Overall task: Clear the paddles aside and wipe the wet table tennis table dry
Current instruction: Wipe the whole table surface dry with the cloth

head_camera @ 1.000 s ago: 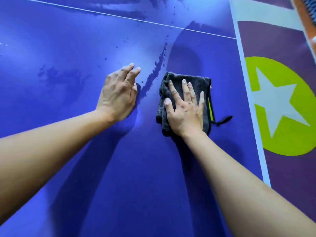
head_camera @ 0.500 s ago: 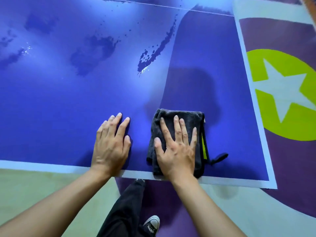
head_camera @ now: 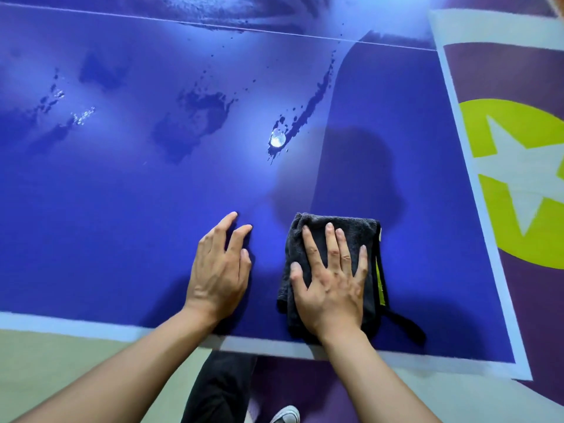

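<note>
Shoe (head_camera: 286, 414): toe of a light-soled shoe showed at the bottom edge, on the purple floor.
Trouser leg (head_camera: 218, 389): dark fabric stood just below the near table edge, between the two forearms.
Near edge line (head_camera: 91, 326): a white band ran along the near border of the blue table (head_camera: 122, 224).
Left hand (head_camera: 218, 270): palm down on the bare table just inside the edge line; fingers straight and slightly apart, tips touching the surface, holding nothing.
Right hand (head_camera: 332, 288): palm down on the cloth; fingers straight and spread wide, pressing it flat on the table.
Cloth (head_camera: 351, 230): dark grey, folded, lying at the near right part of the table, just beside the left hand; a yellow-green tag (head_camera: 378, 276) and a dark loop (head_camera: 406, 326) showed at its right side.
Water drop (head_camera: 277, 138): a bright bead lay beyond the hands, at the lower end of a dark wet streak (head_camera: 317, 93).
Wet patches (head_camera: 195, 117): dark blotches lay to the left of the streak.
Centre line (head_camera: 244, 27): a thin white line crossed the far surface.
Floor graphic (head_camera: 518, 172): a white star in a yellow-green disc lay right of the table.
</note>
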Available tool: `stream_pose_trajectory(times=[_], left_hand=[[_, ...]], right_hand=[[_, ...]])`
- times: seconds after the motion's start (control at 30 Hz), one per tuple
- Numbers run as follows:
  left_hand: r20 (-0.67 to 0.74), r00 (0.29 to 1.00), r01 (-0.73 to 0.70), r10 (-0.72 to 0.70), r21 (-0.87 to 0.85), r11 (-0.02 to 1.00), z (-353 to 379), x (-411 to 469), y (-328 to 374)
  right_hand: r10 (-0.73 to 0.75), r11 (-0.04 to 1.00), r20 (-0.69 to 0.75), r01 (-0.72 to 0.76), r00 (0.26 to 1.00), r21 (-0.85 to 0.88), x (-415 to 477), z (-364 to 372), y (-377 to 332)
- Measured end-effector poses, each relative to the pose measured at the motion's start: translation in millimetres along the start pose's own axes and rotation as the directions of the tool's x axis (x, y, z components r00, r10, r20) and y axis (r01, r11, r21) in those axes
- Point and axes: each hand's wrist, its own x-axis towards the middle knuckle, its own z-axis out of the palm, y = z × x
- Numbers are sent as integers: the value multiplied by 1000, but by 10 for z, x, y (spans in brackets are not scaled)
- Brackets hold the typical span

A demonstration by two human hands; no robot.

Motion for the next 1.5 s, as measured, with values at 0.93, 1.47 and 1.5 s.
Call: stream_pose_trajectory(times=[0.93, 1.47, 1.5], left_hand=[[-9, 991, -130, 133, 130, 983, 348, 4157, -362], [-68, 989, -125, 132, 107, 986, 364, 4158, -374], [-85, 988, -117, 127, 114, 987, 363, 4158, -384]], right_hand=[[41, 995, 112, -31, 993, -93, 5422, 19, 502], [127, 989, 73, -121, 989, -87, 5027, 176, -69], [110, 991, 69, -104, 992, -80, 4855, 182, -141]])
